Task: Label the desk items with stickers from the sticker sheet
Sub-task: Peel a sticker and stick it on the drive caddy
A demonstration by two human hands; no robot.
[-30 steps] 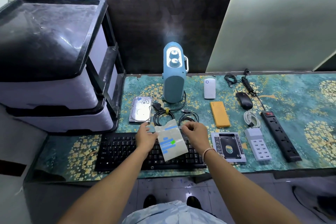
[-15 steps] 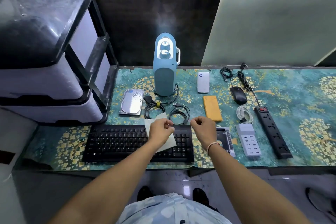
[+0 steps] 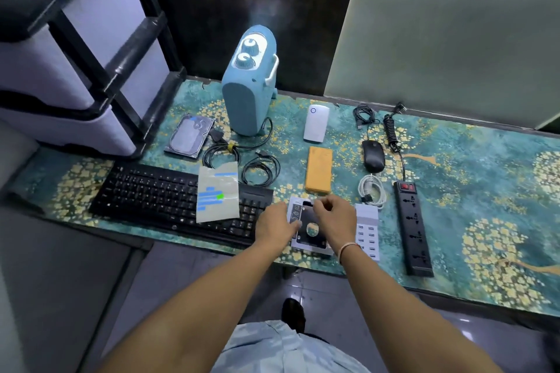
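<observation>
Patterned desk mat (image 3: 454, 166): left hand (image 3: 274, 225) flat on caddy (image 3: 309, 228) edge, right hand (image 3: 335, 216) seemingly pinching a sticker above it; steady caddy, press sticker flat; sheet (image 3: 216, 194) lies left.

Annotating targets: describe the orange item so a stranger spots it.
Start at the tall blue heater at the desk's back. Right of it stands a white adapter; directly nearer lies the orange power bank, the only flat orange slab.

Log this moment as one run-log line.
step: sticking label | left hand: steadies drive tray | right hand: fingers curled over tray, sticker not visible | sticker sheet: lying on keyboard
</observation>
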